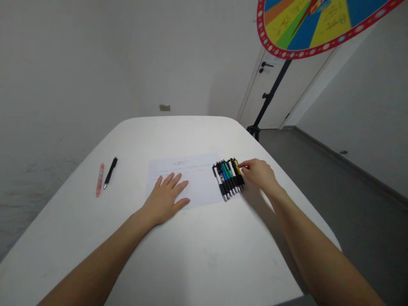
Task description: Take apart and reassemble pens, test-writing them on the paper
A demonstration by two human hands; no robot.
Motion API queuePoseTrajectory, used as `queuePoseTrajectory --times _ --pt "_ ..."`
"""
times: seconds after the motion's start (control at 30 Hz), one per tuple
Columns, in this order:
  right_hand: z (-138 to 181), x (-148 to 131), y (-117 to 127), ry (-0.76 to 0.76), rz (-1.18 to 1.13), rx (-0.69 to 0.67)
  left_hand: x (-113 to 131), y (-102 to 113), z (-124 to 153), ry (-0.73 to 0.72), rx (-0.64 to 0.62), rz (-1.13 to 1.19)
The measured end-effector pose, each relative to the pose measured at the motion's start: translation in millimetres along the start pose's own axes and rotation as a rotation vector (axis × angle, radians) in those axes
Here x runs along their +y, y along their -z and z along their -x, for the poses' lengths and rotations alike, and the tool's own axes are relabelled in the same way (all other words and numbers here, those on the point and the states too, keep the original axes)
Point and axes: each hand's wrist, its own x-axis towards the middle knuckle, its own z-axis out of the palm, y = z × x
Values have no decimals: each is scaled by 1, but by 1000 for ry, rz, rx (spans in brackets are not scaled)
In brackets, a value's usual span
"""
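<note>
My left hand [167, 197] lies flat with spread fingers on a white sheet of paper [204, 191] that carries a few lines of print or writing, too small to read. On the paper's right side is a close row of several click pens [228, 178], slanted side by side, with white, blue, green and yellow barrels and black grips. My right hand [258, 172] is at the right end of this row. Its fingers are curled, and the index fingertip meets the upper part of the yellow pen [236, 164]; the thumb is mostly hidden.
Farther left on the white table [191, 255] lie a pink pen [100, 180] and a black pen [110, 173]. Beyond the right edge stands a colourful prize wheel [306, 25] on a black stand [270, 95], before a white door [270, 80]. A wall borders the far side.
</note>
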Motion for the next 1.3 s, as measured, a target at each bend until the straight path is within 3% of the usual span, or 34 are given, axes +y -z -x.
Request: queuePoseTrajectory --times 0.73,0.93,1.3 --pt "2 -7 -3 102 -20 -34 0 0 -1 -4 -14 -16" --pt "2 -8 -5 155 -12 -96 2 3 -2 2 -30 -8" --pt "8 -16 -3 205 -57 -54 3 3 -1 2 -29 -7"
